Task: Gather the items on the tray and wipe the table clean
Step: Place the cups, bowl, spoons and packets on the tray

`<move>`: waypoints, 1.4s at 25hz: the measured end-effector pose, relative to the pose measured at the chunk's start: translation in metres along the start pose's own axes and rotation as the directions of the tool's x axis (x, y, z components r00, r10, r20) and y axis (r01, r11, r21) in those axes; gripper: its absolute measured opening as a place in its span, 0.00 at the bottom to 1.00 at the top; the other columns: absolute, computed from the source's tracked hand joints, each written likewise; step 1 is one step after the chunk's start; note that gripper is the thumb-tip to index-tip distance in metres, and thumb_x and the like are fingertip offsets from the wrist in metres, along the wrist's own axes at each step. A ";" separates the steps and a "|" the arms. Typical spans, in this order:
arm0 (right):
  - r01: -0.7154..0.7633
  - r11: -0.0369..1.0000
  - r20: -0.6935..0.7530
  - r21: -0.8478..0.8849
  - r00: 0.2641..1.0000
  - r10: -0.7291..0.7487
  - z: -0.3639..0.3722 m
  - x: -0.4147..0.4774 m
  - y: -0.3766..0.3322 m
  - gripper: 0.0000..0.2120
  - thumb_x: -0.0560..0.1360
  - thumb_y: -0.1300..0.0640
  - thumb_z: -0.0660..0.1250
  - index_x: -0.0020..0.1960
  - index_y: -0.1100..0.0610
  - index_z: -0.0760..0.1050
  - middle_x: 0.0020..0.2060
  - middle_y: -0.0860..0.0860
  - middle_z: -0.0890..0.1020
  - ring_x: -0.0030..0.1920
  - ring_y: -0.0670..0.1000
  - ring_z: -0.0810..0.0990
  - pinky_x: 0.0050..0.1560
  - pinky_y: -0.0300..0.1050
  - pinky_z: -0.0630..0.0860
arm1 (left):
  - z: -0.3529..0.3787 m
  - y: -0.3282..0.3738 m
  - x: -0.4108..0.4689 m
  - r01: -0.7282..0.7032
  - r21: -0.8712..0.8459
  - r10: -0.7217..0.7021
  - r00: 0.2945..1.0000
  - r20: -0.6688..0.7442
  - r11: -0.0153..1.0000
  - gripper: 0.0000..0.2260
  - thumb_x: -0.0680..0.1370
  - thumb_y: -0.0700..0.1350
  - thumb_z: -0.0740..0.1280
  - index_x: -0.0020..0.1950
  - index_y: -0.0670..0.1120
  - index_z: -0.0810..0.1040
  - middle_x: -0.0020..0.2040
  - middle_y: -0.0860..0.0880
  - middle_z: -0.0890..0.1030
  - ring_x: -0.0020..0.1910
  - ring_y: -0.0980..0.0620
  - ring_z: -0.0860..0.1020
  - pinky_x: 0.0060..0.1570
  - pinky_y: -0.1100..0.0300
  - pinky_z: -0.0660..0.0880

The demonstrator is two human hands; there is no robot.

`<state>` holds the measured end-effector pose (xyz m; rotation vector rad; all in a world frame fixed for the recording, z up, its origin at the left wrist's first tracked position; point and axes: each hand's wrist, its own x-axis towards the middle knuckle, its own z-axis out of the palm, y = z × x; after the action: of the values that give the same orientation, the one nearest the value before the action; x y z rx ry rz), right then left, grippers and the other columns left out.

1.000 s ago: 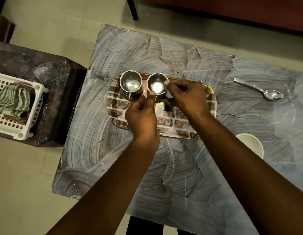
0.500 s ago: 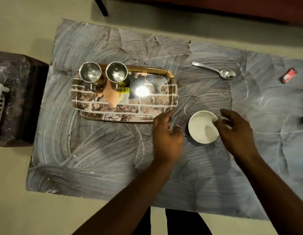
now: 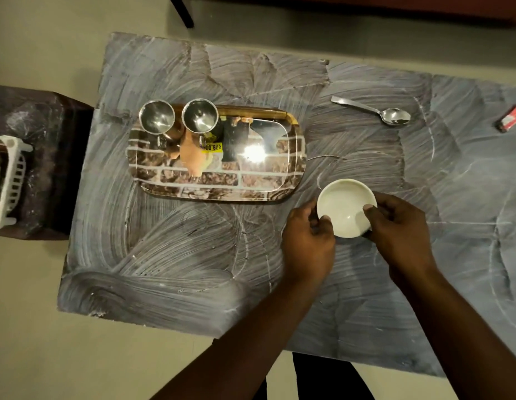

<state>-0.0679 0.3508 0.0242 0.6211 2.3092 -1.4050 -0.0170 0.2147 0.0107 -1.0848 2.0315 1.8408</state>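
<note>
Since 0.5 s ago: your left hand (image 3: 308,241) and right hand (image 3: 395,226) closed on the white bowl (image 3: 347,207), near the tray (image 3: 251,180).
Both pinch its rim. Trayed: 2 steel cups (image 3: 157,116). Outstanding: bowl, spoon (image 3: 395,116), wiping.

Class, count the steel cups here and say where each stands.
2. The left cup stands at the far left corner of the tray; the right cup stands beside it on the same far edge. No others show; none seems hidden.
</note>
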 end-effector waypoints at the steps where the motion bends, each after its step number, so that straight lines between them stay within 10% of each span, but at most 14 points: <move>1: 0.002 1.000 0.004 0.015 1.000 -0.002 0.005 -0.003 -0.005 0.12 0.83 0.61 0.68 0.63 0.51 0.84 0.52 0.50 0.89 0.53 0.52 0.88 0.55 0.65 0.86 | -0.009 0.004 0.001 -0.018 -0.021 0.018 1.000 -0.026 1.000 0.19 0.82 0.45 0.68 0.73 0.49 0.81 0.66 0.47 0.85 0.60 0.52 0.85 0.62 0.47 0.84; 11: 0.075 0.986 0.261 0.151 0.959 -0.113 0.175 -0.043 -0.078 0.15 0.77 0.55 0.68 0.61 0.51 0.87 0.51 0.49 0.90 0.52 0.52 0.90 0.54 0.61 0.87 | -0.201 0.018 0.050 -0.086 -0.073 0.053 0.928 -0.369 0.994 0.12 0.77 0.49 0.72 0.47 0.69 0.87 0.53 0.51 0.91 0.54 0.48 0.89 0.58 0.38 0.86; 18: 0.063 0.992 0.284 0.108 0.954 -0.092 0.245 -0.044 -0.082 0.18 0.76 0.52 0.68 0.64 0.52 0.86 0.54 0.49 0.90 0.55 0.51 0.89 0.58 0.60 0.86 | -0.259 0.009 0.084 -0.041 -0.027 0.027 0.916 -0.400 0.999 0.11 0.83 0.40 0.73 0.63 0.49 0.88 0.52 0.59 0.88 0.55 0.54 0.88 0.59 0.42 0.86; 31: 0.048 0.989 0.249 0.143 0.965 -0.083 0.258 -0.033 -0.081 0.18 0.77 0.53 0.68 0.66 0.54 0.84 0.56 0.50 0.89 0.56 0.53 0.88 0.58 0.59 0.86 | -0.261 0.001 0.111 -0.052 -0.035 0.036 0.933 -0.358 0.998 0.10 0.82 0.41 0.73 0.63 0.49 0.88 0.54 0.56 0.88 0.57 0.51 0.87 0.60 0.40 0.86; 35: 0.007 0.984 0.252 0.178 0.966 -0.052 0.244 -0.035 -0.082 0.20 0.80 0.54 0.72 0.71 0.56 0.81 0.61 0.52 0.87 0.60 0.51 0.86 0.64 0.58 0.84 | -0.253 0.009 0.094 -0.119 0.086 0.146 0.828 -0.541 0.989 0.11 0.80 0.40 0.74 0.61 0.49 0.85 0.63 0.51 0.82 0.50 0.60 0.83 0.54 0.63 0.84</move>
<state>-0.0635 0.0922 -0.0035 0.4264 2.0162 -1.6131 -0.0081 -0.0550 0.0150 -1.6456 2.4960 1.6542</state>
